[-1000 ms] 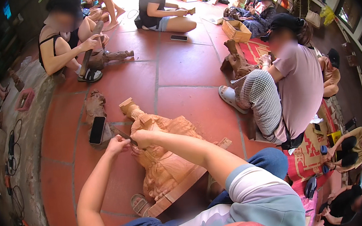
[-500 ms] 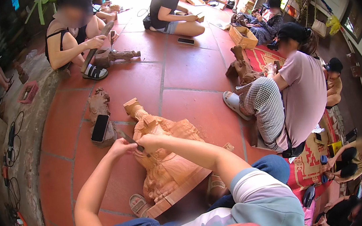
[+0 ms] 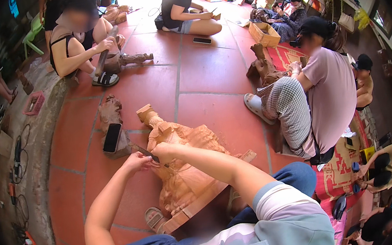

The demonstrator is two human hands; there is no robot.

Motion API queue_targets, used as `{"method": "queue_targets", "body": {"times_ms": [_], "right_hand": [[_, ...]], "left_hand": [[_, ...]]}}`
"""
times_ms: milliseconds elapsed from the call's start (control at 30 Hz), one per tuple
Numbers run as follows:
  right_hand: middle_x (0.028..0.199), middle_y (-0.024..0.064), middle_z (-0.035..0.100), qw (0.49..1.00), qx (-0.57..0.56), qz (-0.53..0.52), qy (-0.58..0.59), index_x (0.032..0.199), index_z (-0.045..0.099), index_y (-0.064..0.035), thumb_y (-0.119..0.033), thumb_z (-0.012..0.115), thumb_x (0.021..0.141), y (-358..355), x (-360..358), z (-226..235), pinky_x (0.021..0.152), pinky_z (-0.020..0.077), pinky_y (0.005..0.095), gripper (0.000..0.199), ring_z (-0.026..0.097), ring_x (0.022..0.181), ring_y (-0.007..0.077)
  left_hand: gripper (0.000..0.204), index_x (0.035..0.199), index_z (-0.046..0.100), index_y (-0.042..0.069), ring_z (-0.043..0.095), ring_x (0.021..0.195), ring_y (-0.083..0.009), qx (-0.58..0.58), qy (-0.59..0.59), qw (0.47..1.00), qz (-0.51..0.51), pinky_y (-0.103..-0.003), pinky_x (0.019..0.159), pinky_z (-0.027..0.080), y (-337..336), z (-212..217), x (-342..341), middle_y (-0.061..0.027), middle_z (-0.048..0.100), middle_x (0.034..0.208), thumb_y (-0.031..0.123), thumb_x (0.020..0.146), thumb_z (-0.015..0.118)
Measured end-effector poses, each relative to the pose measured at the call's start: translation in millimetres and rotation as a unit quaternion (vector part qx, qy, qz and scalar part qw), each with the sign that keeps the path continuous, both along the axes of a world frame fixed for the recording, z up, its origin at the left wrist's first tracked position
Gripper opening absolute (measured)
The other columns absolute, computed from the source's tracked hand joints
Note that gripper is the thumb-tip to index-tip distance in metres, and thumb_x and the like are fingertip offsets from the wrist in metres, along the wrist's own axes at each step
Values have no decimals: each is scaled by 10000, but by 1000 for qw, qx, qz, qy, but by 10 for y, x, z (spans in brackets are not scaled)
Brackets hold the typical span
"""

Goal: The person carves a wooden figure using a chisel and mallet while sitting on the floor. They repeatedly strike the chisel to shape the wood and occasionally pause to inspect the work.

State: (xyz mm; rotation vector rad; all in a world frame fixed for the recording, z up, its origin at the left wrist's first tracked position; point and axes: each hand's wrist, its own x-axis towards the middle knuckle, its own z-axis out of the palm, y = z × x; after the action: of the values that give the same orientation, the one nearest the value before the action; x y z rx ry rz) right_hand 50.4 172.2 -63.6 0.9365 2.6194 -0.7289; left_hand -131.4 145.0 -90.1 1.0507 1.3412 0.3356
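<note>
With the clock centred on the pale carved wooden figure (image 3: 187, 176), which lies in front of the person on the tiled floor (image 3: 218, 103), twelve points to the far side; the figure's narrow, squared end aims at eleven o'clock and its broad base faces five to six. Over its upper left part the hands come close together. The left hand (image 3: 138, 162) has thumb and fingers pressed together, pinching a flat, dark hand tool (image 3: 145, 152) that slants out toward ten. The right hand (image 3: 162, 153) is curled against the tool's near end, back upward; its fingertips are hidden, so I cannot tell how firmly it grips or whether it touches the wood. At ten o'clock a black smartphone (image 3: 112, 138) rests on a dark carved wood piece (image 3: 110, 111). A strapped sandal (image 3: 155, 218) on the person's foot sits by the base at seven. Farther out at eleven, a seated worker in a black top (image 3: 72, 54) holds a long tool at a dark carving (image 3: 127, 60); at twelve sits another in a dark shirt (image 3: 179, 3); toward two, one in a pink shirt (image 3: 329, 94) sits beside a brown carving (image 3: 264, 70). An open wooden box (image 3: 264, 35) stands at one o'clock, and a pink basket (image 3: 34, 103) at ten.
</note>
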Motion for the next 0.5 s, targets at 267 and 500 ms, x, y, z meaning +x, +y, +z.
{"method": "queue_targets", "body": {"times_ms": [267, 500], "right_hand": [[825, 161, 642, 991, -17, -12, 133, 918, 616, -71, -179, 680, 639, 26, 203, -338, 690, 492, 403, 306, 625, 814, 332], [820, 141, 643, 980, -49, -124, 145, 948, 593, -82, -219, 723, 648, 362, 190, -444, 691, 489, 402, 354, 626, 804, 315]], "left_hand": [[234, 905, 547, 71, 643, 754, -164, 36, -24, 999, 2, -309, 658, 527, 96, -13, 19, -63, 635, 803, 224, 810, 695], [195, 892, 574, 21, 615, 676, -157, 118, -6, 992, 51, -296, 595, 510, 402, 67, 269, -82, 630, 754, 158, 803, 681]]}}
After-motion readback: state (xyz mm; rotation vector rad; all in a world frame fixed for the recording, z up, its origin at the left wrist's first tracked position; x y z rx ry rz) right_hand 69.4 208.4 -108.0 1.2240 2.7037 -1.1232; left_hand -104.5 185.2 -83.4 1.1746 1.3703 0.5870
